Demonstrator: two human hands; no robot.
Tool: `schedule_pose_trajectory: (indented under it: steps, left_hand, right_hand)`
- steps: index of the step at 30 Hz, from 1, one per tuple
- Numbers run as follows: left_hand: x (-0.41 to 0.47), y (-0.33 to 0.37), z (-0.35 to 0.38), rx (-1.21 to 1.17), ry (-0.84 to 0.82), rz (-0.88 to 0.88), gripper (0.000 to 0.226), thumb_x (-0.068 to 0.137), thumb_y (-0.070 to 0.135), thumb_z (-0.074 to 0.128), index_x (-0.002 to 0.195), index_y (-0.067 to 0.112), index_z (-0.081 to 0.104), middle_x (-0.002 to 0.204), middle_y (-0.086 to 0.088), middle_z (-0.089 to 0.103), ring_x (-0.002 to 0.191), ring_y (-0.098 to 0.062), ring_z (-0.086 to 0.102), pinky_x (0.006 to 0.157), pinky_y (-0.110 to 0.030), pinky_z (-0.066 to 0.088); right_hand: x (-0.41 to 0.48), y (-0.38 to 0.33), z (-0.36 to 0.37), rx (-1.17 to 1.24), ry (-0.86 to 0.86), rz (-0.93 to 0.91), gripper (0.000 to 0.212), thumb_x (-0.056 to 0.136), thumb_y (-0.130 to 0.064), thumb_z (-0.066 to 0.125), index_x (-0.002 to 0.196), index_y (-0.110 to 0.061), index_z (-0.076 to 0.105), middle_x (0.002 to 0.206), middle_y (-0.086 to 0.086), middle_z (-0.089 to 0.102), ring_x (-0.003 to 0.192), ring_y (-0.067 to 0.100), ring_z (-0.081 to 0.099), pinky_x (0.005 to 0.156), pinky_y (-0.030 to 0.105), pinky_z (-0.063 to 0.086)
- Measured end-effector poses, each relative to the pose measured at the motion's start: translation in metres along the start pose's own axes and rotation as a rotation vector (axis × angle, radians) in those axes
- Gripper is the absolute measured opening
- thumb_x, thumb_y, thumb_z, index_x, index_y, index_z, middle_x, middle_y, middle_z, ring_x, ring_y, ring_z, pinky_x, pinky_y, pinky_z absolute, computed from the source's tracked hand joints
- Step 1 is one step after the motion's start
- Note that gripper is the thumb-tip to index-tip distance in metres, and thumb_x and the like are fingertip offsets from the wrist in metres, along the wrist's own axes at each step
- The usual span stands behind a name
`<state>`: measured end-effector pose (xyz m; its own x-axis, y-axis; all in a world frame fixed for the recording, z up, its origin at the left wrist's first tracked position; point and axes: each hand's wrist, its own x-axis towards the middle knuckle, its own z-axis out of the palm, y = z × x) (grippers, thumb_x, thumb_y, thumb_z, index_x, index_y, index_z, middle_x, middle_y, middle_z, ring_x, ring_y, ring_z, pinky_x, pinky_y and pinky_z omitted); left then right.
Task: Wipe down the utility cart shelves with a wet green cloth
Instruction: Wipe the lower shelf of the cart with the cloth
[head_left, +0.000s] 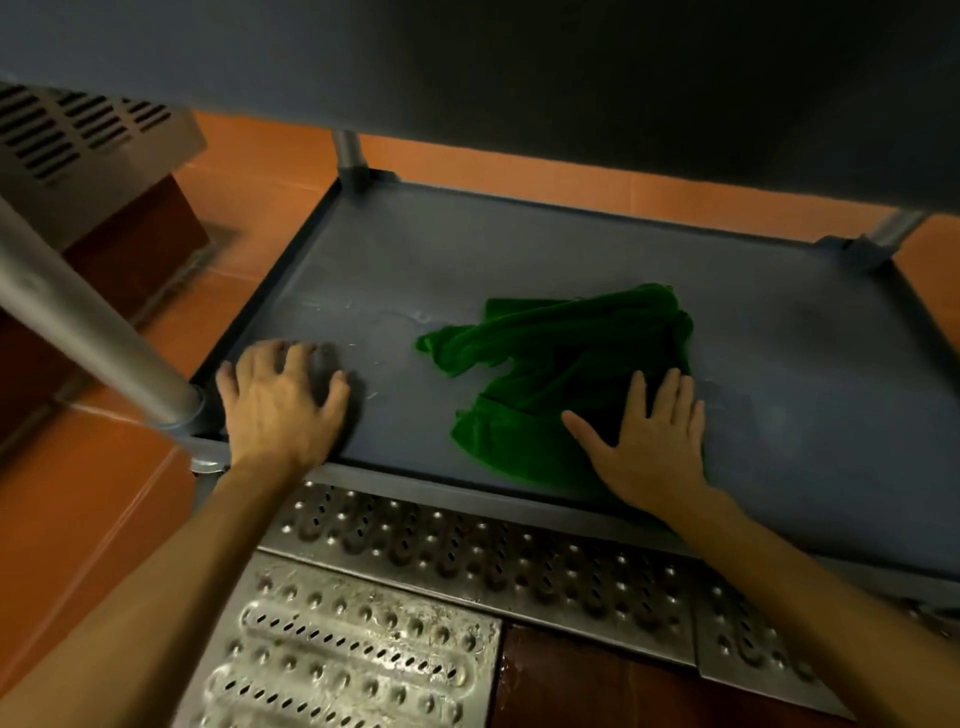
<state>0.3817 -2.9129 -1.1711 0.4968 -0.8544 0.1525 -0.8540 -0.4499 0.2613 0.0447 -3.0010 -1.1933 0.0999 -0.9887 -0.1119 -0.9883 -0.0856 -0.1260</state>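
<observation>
right hand (652, 447) flat, open on green cloth (561, 364) | left hand (283, 397) spread on shelf (805, 415)

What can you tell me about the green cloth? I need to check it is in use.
The green cloth is deep green, soft and towel-like, bunched into loose folds rather than spread flat. It lies on the grey cart shelf, right of centre toward the near edge. The right hand rests flat on its near right part, fingers spread. The left hand is apart from it, on the bare shelf. Faint wet streaks show on the shelf beside it.
</observation>
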Motion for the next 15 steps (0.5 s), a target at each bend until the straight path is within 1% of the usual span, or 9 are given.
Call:
schedule_pose_trajectory:
  steps: [3,6,8,11,13,15]
  left_hand:
    - [-0.001,-0.001,0.003,-0.039,0.008,-0.089,0.066,0.093,0.059,0.046,0.141,0.014,0.043,0.151,-0.017,0.039,0.142,-0.036,0.031,0.12,-0.061,0.013]
    - [-0.002,0.002,0.005,-0.108,-0.004,-0.071,0.075,0.091,0.064,0.047,0.147,0.016,0.035,0.155,-0.015,0.033,0.146,-0.033,0.027,0.121,-0.059,0.013]
    - [-0.002,0.0,0.004,-0.136,-0.018,-0.064,0.08,0.09,0.066,0.049,0.15,0.016,0.031,0.156,-0.015,0.03,0.146,-0.033,0.025,0.121,-0.058,0.014]
    - [-0.003,0.003,0.003,-0.136,-0.044,-0.068,0.088,0.087,0.072,0.05,0.152,0.019,0.025,0.158,-0.015,0.025,0.147,-0.034,0.021,0.12,-0.058,0.018]
    - [-0.003,0.004,0.003,-0.143,-0.047,-0.07,0.092,0.085,0.077,0.049,0.152,0.02,0.022,0.158,-0.013,0.023,0.147,-0.033,0.02,0.121,-0.058,0.018]
    - [-0.002,0.004,0.005,-0.14,-0.031,-0.05,0.093,0.084,0.078,0.047,0.152,0.021,0.021,0.158,-0.013,0.024,0.148,-0.031,0.019,0.122,-0.056,0.015]
  right_hand:
    - [0.01,-0.008,0.004,0.009,0.019,0.075,0.112,0.078,-0.088,0.011,0.156,-0.01,-0.007,0.162,0.022,-0.012,0.149,0.038,-0.013,0.121,0.052,-0.005]
    - [0.024,-0.025,0.005,-0.009,0.006,0.087,0.106,0.079,-0.086,0.006,0.157,-0.014,-0.009,0.163,0.02,-0.011,0.149,0.041,-0.012,0.121,0.053,-0.006]
    - [0.036,-0.036,0.005,-0.012,0.009,0.065,0.104,0.08,-0.084,0.004,0.157,-0.016,-0.005,0.163,0.02,-0.008,0.149,0.039,-0.01,0.121,0.052,-0.004]
    - [0.059,-0.052,0.007,-0.024,0.067,0.026,0.106,0.079,-0.084,0.002,0.157,-0.012,0.003,0.163,0.021,-0.001,0.15,0.037,-0.003,0.122,0.051,0.0]
    - [0.072,-0.064,0.01,-0.024,0.093,0.017,0.105,0.082,-0.083,0.005,0.157,-0.01,0.006,0.163,0.021,0.002,0.151,0.035,0.001,0.122,0.05,0.002]
    - [0.084,-0.075,0.01,-0.006,0.088,0.004,0.099,0.086,-0.08,0.013,0.157,-0.01,0.007,0.163,0.02,0.003,0.151,0.034,0.002,0.122,0.049,0.003]
